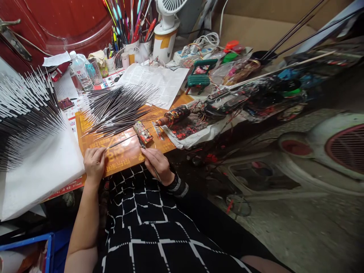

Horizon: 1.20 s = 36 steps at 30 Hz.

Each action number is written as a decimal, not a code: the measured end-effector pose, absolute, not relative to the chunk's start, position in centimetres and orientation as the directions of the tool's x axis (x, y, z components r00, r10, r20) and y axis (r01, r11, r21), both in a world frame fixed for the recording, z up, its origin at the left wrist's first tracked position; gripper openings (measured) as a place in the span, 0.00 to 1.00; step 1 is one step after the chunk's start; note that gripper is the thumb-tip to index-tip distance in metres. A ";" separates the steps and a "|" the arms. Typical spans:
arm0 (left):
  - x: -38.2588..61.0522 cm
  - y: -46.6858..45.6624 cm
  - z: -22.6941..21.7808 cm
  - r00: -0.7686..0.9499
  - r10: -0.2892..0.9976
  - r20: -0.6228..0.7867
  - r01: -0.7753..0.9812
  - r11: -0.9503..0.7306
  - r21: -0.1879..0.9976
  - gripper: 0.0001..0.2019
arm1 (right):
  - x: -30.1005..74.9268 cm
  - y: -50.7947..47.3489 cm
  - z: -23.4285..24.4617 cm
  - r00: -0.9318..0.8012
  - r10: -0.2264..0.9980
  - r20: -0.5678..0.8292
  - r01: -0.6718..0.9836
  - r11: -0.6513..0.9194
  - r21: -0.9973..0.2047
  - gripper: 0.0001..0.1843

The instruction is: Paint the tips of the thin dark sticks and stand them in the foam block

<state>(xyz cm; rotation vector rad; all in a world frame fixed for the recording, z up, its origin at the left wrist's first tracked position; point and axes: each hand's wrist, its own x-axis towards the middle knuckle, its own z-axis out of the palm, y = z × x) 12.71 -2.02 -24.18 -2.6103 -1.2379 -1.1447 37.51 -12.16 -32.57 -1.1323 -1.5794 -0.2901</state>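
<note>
My left hand (94,162) is closed on the near end of a thin dark stick (119,142) that lies across the orange sheet (125,153). My right hand (157,164) pinches a thin brush (148,159) whose tip points toward a small paint-smeared block (143,132) just beyond it. A fanned heap of several thin dark sticks (119,106) lies past both hands on the table.
White-tipped sticks (22,102) stand stuck in a white foam block (40,167) at left. Cups of brushes (131,26), a white fan (167,26), a water bottle (80,71), newspaper (159,81), a green clamp (200,77) and paint-stained clutter (256,98) fill the back and right.
</note>
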 end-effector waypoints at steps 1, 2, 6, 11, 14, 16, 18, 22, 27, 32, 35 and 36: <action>12.7 -2.0 -24.2 0.414 0.652 0.635 0.679 -0.686 0.262 0.10 | 37.5 -12.1 -32.5 0.080 0.496 0.864 0.781 0.507 -0.364 0.30; 12.7 -2.0 -24.2 0.417 0.648 0.638 0.676 -0.690 0.258 0.10 | 37.4 -12.1 -32.4 0.083 0.488 0.869 0.782 0.508 -0.361 0.30; 12.6 -1.9 -24.3 0.418 0.649 0.636 0.677 -0.689 0.258 0.10 | 37.3 -12.1 -32.3 0.093 0.484 0.870 0.768 0.522 -0.372 0.31; 12.6 -1.9 -24.3 0.409 0.668 0.622 0.696 -0.669 0.261 0.10 | 37.5 -12.3 -32.4 0.115 0.498 0.859 0.735 0.539 -0.411 0.30; 12.7 -1.9 -24.2 0.410 0.666 0.623 0.698 -0.669 0.256 0.10 | 37.7 -12.4 -32.5 0.085 0.500 0.862 0.728 0.560 -0.396 0.30; 12.7 -1.9 -24.2 0.412 0.663 0.625 0.695 -0.672 0.255 0.10 | 37.8 -12.4 -32.5 0.066 0.509 0.858 0.732 0.559 -0.388 0.29; 12.7 -1.9 -24.1 0.413 0.661 0.627 0.692 -0.675 0.255 0.10 | 37.8 -12.4 -32.4 0.064 0.510 0.858 0.740 0.553 -0.384 0.29; 12.8 -1.9 -24.1 0.414 0.655 0.632 0.689 -0.679 0.252 0.09 | 37.7 -12.4 -32.1 0.060 0.507 0.860 0.765 0.530 -0.366 0.27; 12.8 -1.9 -24.1 0.417 0.655 0.630 0.687 -0.681 0.253 0.09 | 37.7 -12.5 -31.5 0.021 0.494 0.869 0.786 0.529 -0.320 0.31; 12.7 -1.8 -24.1 0.430 0.634 0.643 0.676 -0.698 0.236 0.09 | 37.6 -12.4 -31.3 0.028 0.496 0.868 0.794 0.516 -0.321 0.29; 12.8 -1.8 -24.2 0.430 0.629 0.648 0.671 -0.703 0.237 0.09 | 37.6 -12.4 -31.4 0.042 0.480 0.876 0.794 0.516 -0.321 0.30; 12.8 -1.8 -24.2 0.429 0.629 0.648 0.671 -0.702 0.237 0.09 | 37.6 -12.4 -31.4 0.051 0.474 0.879 0.793 0.515 -0.325 0.30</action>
